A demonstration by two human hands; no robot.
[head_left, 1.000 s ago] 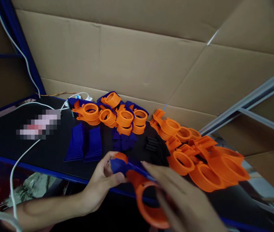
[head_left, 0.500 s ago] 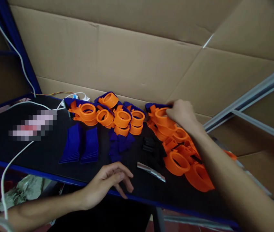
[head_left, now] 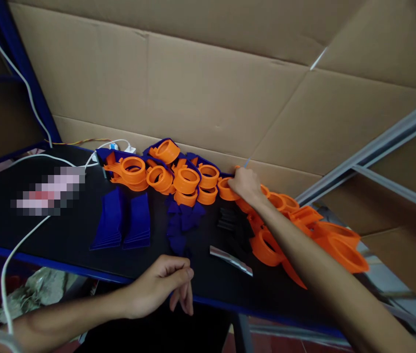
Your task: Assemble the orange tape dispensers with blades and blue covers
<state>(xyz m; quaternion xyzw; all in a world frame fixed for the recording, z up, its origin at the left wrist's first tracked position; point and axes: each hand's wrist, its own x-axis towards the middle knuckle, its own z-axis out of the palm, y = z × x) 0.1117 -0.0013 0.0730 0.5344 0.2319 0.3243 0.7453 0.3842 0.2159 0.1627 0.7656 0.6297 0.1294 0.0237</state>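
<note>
Clamping one orange ring (head_left: 224, 189) at the rear of the surface (head_left: 64, 230), right hand (head_left: 243, 185) grip is closed. Left hand (head_left: 163, 284) grip half-curled, empty, at the near edge; two blue plate stacks (head_left: 137, 225) and one metal strip (head_left: 230, 260) lie nearby.

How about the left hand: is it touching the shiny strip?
Apart. The head view shows bare black table between the left hand and the shiny strip.

Orange plastic ring (head_left: 224, 189) sits upright beside matching rings (head_left: 189, 179).

Our right hand (head_left: 243, 185) lies far ahead on an outstretched arm, palm down, fingers curled. Our left hand (head_left: 163, 285) hangs well behind it, loosely bent.
</note>
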